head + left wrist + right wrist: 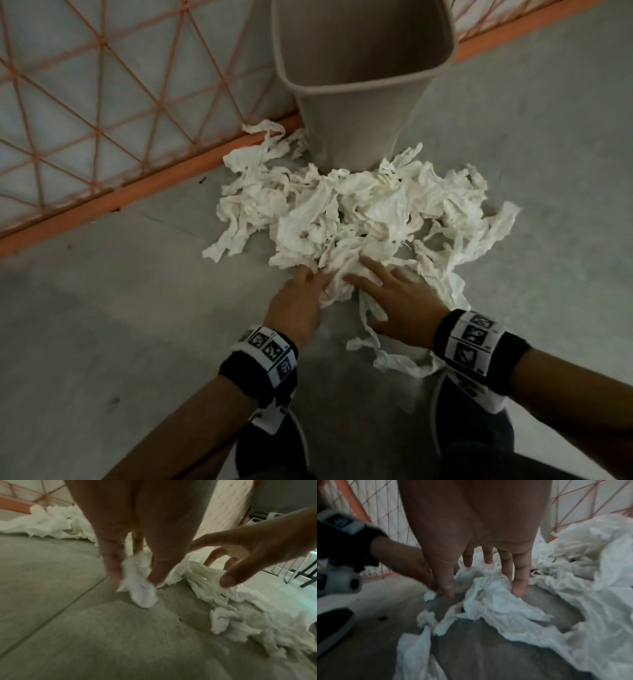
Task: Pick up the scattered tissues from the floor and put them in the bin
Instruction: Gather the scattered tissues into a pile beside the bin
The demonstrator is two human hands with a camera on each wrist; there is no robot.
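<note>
Fingers of the left hand (298, 301) are seen pinching a tissue scrap; those of the right hand (399, 301) are spread, nearly straight, pressed on the tissues (359, 212), probably for gathering; the pile is heaped at the bin (356, 78) foot, at 12 o'clock, so lifts are kept short.
</note>
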